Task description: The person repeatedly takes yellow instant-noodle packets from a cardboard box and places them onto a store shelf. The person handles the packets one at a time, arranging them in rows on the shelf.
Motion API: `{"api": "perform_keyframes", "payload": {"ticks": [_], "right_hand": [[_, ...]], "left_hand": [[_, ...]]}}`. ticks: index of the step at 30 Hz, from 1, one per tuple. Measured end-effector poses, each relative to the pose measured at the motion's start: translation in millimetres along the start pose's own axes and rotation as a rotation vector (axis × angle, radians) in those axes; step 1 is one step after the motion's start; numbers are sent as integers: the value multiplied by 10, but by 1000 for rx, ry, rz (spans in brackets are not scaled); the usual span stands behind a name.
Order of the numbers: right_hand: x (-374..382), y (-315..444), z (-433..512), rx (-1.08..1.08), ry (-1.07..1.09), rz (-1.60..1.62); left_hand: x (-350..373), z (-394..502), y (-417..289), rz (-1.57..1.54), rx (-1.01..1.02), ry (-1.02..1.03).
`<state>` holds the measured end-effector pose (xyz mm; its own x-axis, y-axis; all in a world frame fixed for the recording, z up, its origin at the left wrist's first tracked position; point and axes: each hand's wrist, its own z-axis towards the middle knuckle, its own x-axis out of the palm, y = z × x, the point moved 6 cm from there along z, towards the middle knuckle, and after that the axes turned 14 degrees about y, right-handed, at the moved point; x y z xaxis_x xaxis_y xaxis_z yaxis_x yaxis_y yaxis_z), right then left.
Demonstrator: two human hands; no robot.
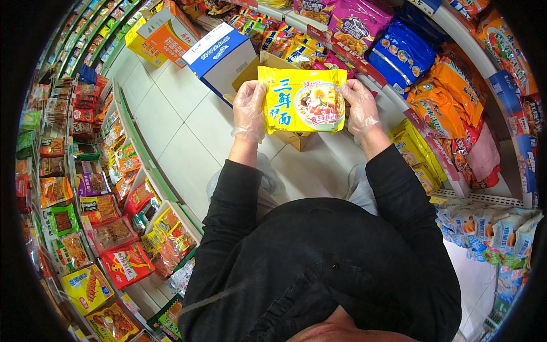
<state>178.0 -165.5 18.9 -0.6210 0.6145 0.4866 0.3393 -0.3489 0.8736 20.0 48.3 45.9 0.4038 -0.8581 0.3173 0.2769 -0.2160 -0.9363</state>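
Observation:
A yellow packet of instant noodles point(304, 100) is held up flat between my two hands, its printed front facing the camera. My left hand point(250, 109), in a clear plastic glove, grips the packet's left edge. On the right edge, my right hand point(360, 104) pinches it near the upper corner, gloved the same way. Below and behind the packet stands an open brown cardboard box point(298, 140), mostly hidden by it; its contents cannot be seen. Small colourful noodle packets point(299, 47) lie just beyond the box, by the shelf.
A blue and white carton point(222, 55) and an orange and yellow carton point(166, 34) stand on the tiled floor ahead. Shelves with large noodle bags point(401, 55) curve along the right. Yellow packets point(414, 158) fill the low right shelf. Racks of snack packets point(98, 209) line the left.

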Motion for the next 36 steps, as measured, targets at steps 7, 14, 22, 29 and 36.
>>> {"api": "perform_keyframes", "payload": {"ticks": [7, 14, 22, 29, 36], "right_hand": [[25, 57, -12, 14, 65, -261], [-25, 189, -50, 6, 19, -479], [544, 528, -283, -232, 406, -1278], [499, 512, -313, 93, 529, -1321], [-139, 1271, -734, -162, 190, -1726]], "left_hand": [[16, -6, -20, 159, 57, -1], [122, -11, -64, 125, 42, 26], [380, -79, -126, 402, 16, 243], [604, -106, -25, 409, 89, 408], [443, 13, -127, 349, 149, 275]]}}
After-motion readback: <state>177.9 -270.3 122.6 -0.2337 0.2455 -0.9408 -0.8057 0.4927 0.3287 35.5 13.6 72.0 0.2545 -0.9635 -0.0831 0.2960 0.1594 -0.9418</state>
